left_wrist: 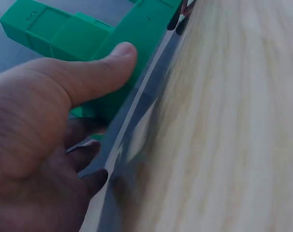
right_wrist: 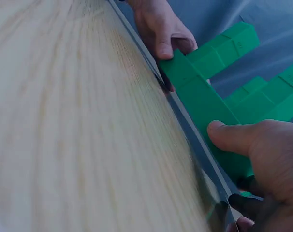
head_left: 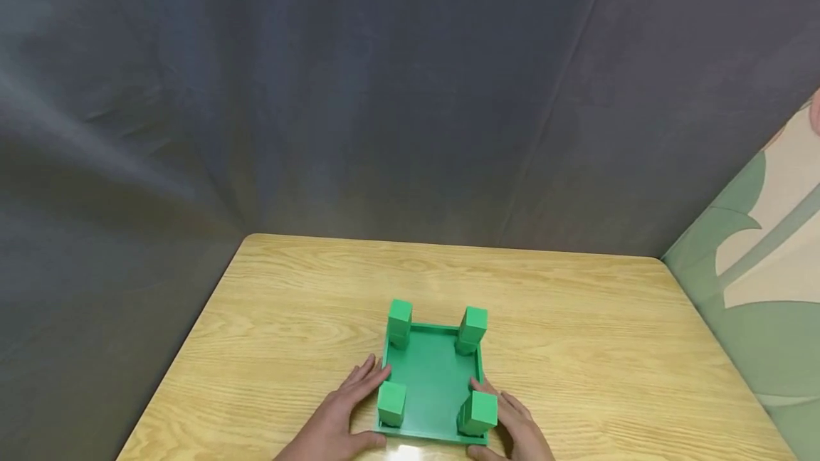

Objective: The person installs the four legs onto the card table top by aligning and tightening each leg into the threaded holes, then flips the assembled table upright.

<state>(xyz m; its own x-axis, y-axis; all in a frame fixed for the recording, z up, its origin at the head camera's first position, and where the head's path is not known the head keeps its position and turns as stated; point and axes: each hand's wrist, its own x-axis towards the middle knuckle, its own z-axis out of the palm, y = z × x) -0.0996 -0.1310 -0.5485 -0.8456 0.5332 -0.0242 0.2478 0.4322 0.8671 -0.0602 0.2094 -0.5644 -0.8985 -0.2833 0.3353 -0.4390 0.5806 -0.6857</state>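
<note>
A green tray-like piece (head_left: 432,375) with four square posts standing up from its corners lies on the wooden table (head_left: 608,347), near the front edge. My left hand (head_left: 346,411) holds its near left corner, thumb on the front edge and fingers along the left side. My right hand (head_left: 512,425) holds the near right corner the same way. In the left wrist view my thumb (left_wrist: 103,67) presses on the green piece (left_wrist: 64,34), with fingers curled beneath. In the right wrist view my right hand (right_wrist: 253,154) grips the green piece (right_wrist: 204,96), and the left hand (right_wrist: 161,29) is at its far end.
A dark grey cloth backdrop (head_left: 384,91) hangs behind and to the left of the table. A green and cream patterned surface (head_left: 762,269) stands along the right side. Bare wood lies to the left, right and behind the green piece.
</note>
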